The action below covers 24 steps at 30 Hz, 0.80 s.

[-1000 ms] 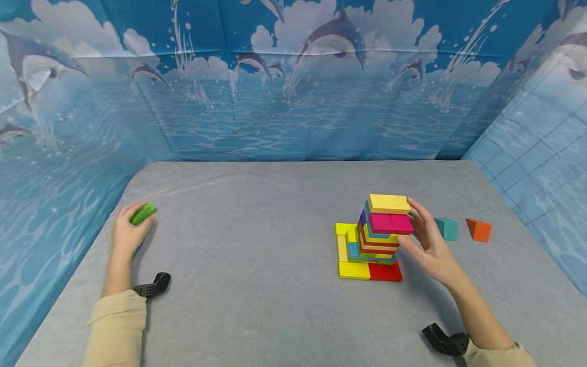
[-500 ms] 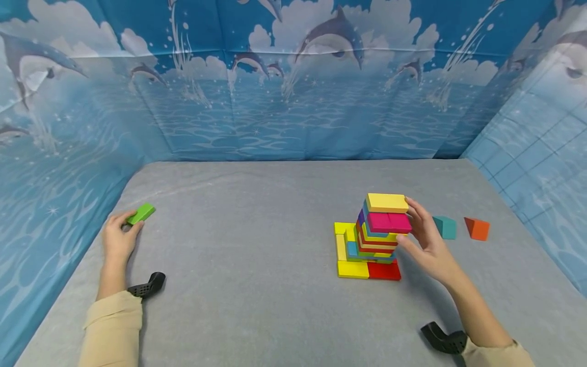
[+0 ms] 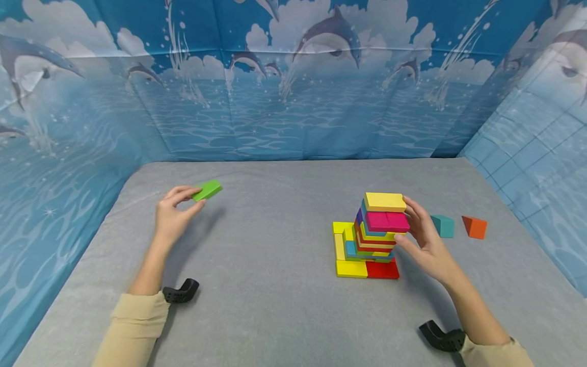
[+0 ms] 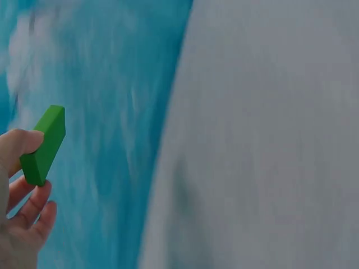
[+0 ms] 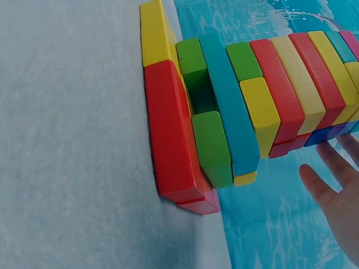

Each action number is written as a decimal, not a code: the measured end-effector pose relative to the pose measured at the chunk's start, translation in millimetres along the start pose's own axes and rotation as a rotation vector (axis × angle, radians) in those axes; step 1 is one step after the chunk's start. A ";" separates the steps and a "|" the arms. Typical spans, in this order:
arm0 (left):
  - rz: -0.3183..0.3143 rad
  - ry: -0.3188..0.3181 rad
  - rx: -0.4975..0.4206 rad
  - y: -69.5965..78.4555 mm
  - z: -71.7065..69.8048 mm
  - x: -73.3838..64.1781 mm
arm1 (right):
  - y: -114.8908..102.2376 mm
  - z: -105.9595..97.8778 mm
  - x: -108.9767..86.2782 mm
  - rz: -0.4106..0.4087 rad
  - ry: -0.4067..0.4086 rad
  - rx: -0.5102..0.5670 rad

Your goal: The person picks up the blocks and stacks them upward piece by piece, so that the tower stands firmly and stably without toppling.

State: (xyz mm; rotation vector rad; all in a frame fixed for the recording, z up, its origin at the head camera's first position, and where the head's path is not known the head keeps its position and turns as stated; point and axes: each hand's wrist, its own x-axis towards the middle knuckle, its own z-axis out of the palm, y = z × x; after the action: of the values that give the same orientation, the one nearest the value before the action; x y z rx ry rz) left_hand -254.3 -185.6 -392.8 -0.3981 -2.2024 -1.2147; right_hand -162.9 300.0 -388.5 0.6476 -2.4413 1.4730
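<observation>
My left hand (image 3: 173,215) pinches a green rectangular block (image 3: 208,189) between thumb and fingers, raised over the left part of the table with its shadow below. In the left wrist view the thumb lies on one face of the block (image 4: 47,144). A tower of coloured blocks (image 3: 379,232) rises on a yellow and red base; a yellow block (image 3: 385,202) tops it, above magenta ones. My right hand (image 3: 430,250) is at the tower's right side, fingers extended beside the upper layers. The right wrist view shows the layered blocks (image 5: 224,106) sideways, the hand (image 5: 342,204) near them.
A teal block (image 3: 443,226) and an orange triangular block (image 3: 475,227) lie right of the tower. Grey cloth (image 3: 266,265) covers the table. A blue dolphin-print curtain (image 3: 275,112) borders the back and sides.
My left hand has lifted the green block from the left edge of the table and carried it rightward, turning it. The right hand has stayed beside the tower.
</observation>
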 end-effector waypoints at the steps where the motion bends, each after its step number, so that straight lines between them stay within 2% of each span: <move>1: 0.038 -0.030 -0.041 16.5 8.0 2.1 | 0.2 0.0 0.2 -0.004 0.000 0.002; 4: 0.146 -0.111 -0.136 63.4 30.6 4.7 | 0.9 0.2 0.9 -0.013 -0.003 0.007; 6: 0.208 -0.154 -0.174 87.0 45.8 3.7 | 1.4 0.5 1.2 -0.020 -0.005 0.007; 10: 0.323 -0.226 -0.267 106.9 80.9 -1.7 | 2.2 0.5 1.5 -0.032 -0.004 0.006; 12: 0.366 -0.271 -0.327 115.1 97.6 -4.7 | 2.3 0.2 1.3 -0.037 -0.002 0.008; 15: 0.421 -0.336 -0.383 136.2 117.1 -8.4 | 2.3 -0.5 0.9 -0.042 -0.002 0.011; 20: 0.500 -0.400 -0.364 168.7 142.1 -12.4 | 2.5 -1.3 0.7 -0.045 -0.004 0.014; 24: 0.542 -0.430 -0.306 184.2 156.8 -15.2 | 2.7 -1.8 0.8 -0.051 -0.012 0.023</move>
State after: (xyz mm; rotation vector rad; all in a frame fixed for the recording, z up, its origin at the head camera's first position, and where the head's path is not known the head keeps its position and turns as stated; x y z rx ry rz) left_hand -202.4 46.1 -344.1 -1.3917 -2.0222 -1.2279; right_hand -165.0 302.5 -389.4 0.7196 -2.4014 1.4838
